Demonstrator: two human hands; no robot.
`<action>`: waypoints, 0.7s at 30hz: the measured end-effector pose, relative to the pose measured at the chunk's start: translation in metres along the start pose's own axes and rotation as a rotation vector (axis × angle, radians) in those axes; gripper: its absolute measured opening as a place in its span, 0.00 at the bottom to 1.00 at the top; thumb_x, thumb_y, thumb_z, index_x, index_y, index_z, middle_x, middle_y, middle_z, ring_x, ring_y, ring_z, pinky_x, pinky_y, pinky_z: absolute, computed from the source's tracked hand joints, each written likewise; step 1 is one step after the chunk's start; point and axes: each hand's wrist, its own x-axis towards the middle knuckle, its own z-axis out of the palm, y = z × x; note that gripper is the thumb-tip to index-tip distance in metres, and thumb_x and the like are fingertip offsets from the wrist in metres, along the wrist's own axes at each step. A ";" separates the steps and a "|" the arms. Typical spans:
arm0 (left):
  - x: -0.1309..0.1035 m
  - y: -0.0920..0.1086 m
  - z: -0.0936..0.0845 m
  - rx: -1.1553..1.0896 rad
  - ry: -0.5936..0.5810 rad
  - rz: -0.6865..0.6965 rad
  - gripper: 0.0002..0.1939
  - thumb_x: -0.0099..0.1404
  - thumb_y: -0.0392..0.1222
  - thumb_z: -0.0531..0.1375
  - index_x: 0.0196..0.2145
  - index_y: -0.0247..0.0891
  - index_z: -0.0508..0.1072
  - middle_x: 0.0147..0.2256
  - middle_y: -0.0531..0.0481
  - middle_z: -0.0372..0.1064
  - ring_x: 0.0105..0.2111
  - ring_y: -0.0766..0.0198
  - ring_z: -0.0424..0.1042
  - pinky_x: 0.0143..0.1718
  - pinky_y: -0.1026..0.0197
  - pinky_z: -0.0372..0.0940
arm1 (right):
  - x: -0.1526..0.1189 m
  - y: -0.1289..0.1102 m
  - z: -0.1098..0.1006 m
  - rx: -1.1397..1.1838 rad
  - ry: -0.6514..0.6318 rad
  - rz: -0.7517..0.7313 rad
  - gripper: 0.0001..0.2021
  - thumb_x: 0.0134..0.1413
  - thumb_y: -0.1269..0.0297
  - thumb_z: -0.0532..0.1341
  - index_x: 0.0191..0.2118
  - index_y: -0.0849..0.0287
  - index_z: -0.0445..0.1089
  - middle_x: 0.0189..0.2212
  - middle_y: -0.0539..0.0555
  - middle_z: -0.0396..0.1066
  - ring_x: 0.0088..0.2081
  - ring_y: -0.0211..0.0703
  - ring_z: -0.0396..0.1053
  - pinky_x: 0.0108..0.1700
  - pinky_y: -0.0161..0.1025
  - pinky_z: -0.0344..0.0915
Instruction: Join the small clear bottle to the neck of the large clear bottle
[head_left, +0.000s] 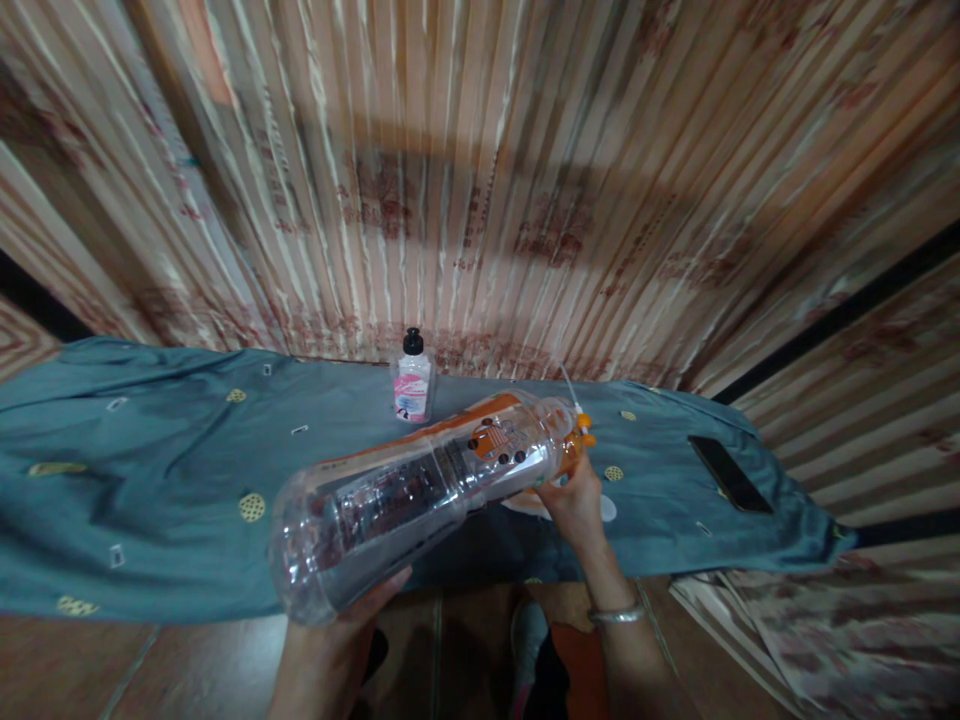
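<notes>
A big clear plastic bottle (420,500) with a printed orange label is held tilted above the cloth-covered table, its orange nozzle cap (583,432) pointing right. A thin pale tube or strip rises from beside the cap. My left hand (356,610) is under the bottle's wide base, fingers partly hidden behind it, gripping it from below. My right hand (576,500) is closed around the neck just below the cap. Beneath the right hand lies a flat white and orange item (609,508), mostly covered, so its kind is unclear.
A small bottle (412,385) with a pink label and black cap stands at the table's back edge. A dark phone (729,474) lies on the right of the green-blue cloth (172,500). Pleated patterned curtains (465,200) hang behind and on both sides.
</notes>
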 end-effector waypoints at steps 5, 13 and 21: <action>-0.003 0.005 0.004 0.000 -0.004 -0.028 0.34 0.38 0.30 0.71 0.45 0.42 0.71 0.37 0.51 0.76 0.44 0.53 0.74 0.44 0.58 0.71 | 0.000 0.000 -0.001 0.005 -0.005 -0.011 0.25 0.41 0.56 0.65 0.47 0.59 0.64 0.35 0.55 0.74 0.35 0.48 0.72 0.38 0.45 0.69; -0.002 0.004 0.003 0.012 0.018 -0.019 0.34 0.37 0.31 0.71 0.45 0.42 0.71 0.36 0.51 0.75 0.45 0.52 0.74 0.44 0.57 0.71 | -0.001 0.000 0.000 -0.009 0.000 -0.029 0.24 0.42 0.58 0.65 0.47 0.59 0.64 0.35 0.55 0.74 0.35 0.48 0.72 0.39 0.45 0.69; -0.002 0.005 0.004 0.010 0.004 -0.016 0.34 0.39 0.31 0.71 0.46 0.43 0.70 0.38 0.51 0.75 0.44 0.53 0.74 0.44 0.56 0.71 | -0.001 0.000 0.000 -0.011 -0.005 -0.002 0.26 0.41 0.56 0.65 0.48 0.60 0.63 0.34 0.54 0.73 0.33 0.47 0.71 0.38 0.45 0.69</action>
